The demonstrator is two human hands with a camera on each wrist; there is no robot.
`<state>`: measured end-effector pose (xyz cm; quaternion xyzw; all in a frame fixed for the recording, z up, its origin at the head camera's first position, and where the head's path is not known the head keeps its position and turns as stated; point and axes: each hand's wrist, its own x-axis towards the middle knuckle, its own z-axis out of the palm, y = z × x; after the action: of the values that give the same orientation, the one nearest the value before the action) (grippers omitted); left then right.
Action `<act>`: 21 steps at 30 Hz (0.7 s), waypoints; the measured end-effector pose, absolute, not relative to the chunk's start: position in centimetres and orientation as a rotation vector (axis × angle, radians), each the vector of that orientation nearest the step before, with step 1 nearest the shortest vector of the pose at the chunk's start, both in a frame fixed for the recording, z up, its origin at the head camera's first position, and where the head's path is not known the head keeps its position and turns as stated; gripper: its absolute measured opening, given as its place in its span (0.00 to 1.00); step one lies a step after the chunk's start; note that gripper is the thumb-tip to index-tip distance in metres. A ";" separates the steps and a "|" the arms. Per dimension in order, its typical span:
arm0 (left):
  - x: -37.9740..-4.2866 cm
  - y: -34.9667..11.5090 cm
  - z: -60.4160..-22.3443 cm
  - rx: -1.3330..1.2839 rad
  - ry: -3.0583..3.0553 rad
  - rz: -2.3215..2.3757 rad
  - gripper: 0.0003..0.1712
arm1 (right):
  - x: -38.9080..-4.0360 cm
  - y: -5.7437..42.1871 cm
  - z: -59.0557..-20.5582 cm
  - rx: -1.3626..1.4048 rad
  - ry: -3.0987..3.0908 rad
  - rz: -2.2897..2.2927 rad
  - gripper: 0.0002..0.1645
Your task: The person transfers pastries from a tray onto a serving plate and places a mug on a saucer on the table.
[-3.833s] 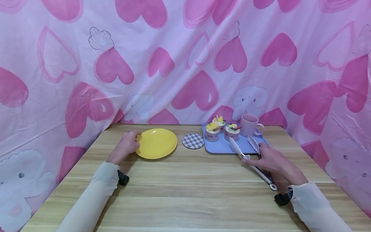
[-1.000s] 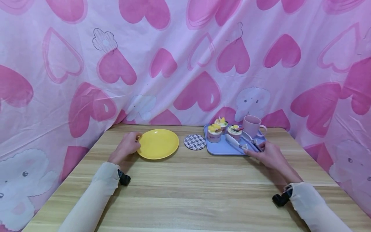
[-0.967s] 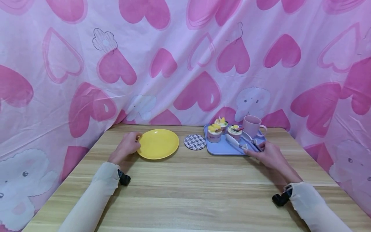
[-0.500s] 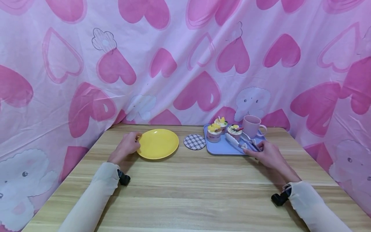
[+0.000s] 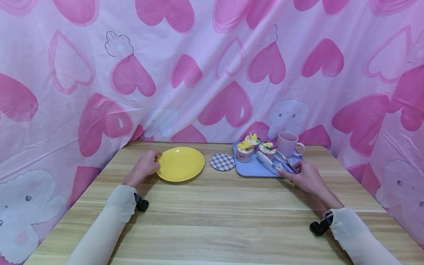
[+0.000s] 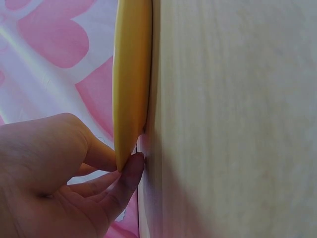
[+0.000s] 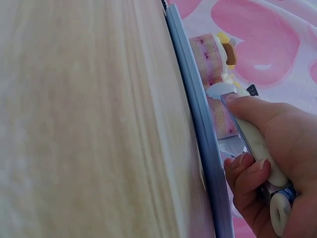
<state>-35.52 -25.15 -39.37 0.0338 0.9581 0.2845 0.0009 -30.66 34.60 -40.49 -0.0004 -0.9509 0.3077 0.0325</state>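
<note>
My left hand (image 5: 144,166) pinches the left rim of a round yellow plate (image 5: 180,164); in the left wrist view, thumb and fingers grip the edge of the plate (image 6: 131,64). The right hand (image 5: 306,177) holds white-tipped tongs (image 5: 266,161) by the handles, thumb on one arm and fingers curled round the other. Their tips reach over a blue tray (image 5: 251,170) to the nearer right dessert cup (image 5: 267,148), one head at its front and the other at its right side. This cup has cream and fruit on top. In the right wrist view, the thumb partly hides the tongs (image 7: 255,141).
Two more dessert cups, one in front (image 5: 244,152) and one behind (image 5: 253,140), stand on the tray's left. A pink mug (image 5: 287,143) occupies its back right. Between plate and tray lies a checked round coaster (image 5: 222,162). A heart-patterned pink cloth (image 5: 212,73) hangs behind the wooden table (image 5: 205,221).
Since the earliest frame, the right hand has moved the tongs forward and left to the dessert cup, their heads now closer together. Over the last second both hands hardly move.
</note>
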 end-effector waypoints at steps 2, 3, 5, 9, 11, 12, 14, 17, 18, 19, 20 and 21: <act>-35.5 -25.2 -39.3 0.114 3.012 0.890 0.34 | -30.6 34.5 -40.5 -0.001 -2.918 0.951 0.57; -35.5 -25.2 -39.3 0.116 3.015 0.888 0.34 | -30.6 34.5 -40.5 0.000 -2.914 0.951 0.57; -35.4 -25.2 -39.3 0.123 3.021 0.884 0.33 | -30.6 34.4 -40.5 0.000 -2.905 0.951 0.56; -35.4 -25.3 -39.3 0.121 3.021 0.887 0.34 | -30.5 34.4 -40.5 -0.004 -2.895 0.950 0.56; -35.4 -25.2 -39.3 0.115 3.014 0.895 0.34 | -30.5 34.4 -40.5 -0.008 -2.892 0.950 0.56; -35.5 -25.2 -39.3 0.110 3.013 0.899 0.34 | -30.5 34.4 -40.5 -0.011 -2.892 0.950 0.56; -35.5 -25.2 -39.4 0.104 3.010 0.904 0.34 | -30.4 34.4 -40.4 -0.017 -2.891 0.957 0.57; -35.6 -25.2 -39.4 0.114 3.016 0.903 0.34 | -30.3 34.3 -40.3 -0.027 -2.883 0.969 0.58; -35.5 -25.2 -39.4 0.121 3.021 0.899 0.34 | -30.3 34.3 -40.2 -0.029 -2.879 0.966 0.58; -35.5 -25.2 -39.4 0.128 3.026 0.895 0.34 | -30.2 34.2 -40.2 -0.030 -2.873 0.962 0.58; -35.5 -25.2 -39.4 0.135 3.034 0.888 0.34 | -30.2 34.2 -40.2 -0.031 -2.867 0.956 0.58; -35.5 -25.2 -39.4 0.142 3.039 0.884 0.34 | -30.2 34.1 -40.1 -0.031 -2.861 0.947 0.58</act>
<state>-35.47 -25.24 -39.41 0.0449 0.9591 0.2790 -0.0132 -30.16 34.12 -40.15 -0.0103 -0.9473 0.3137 0.0640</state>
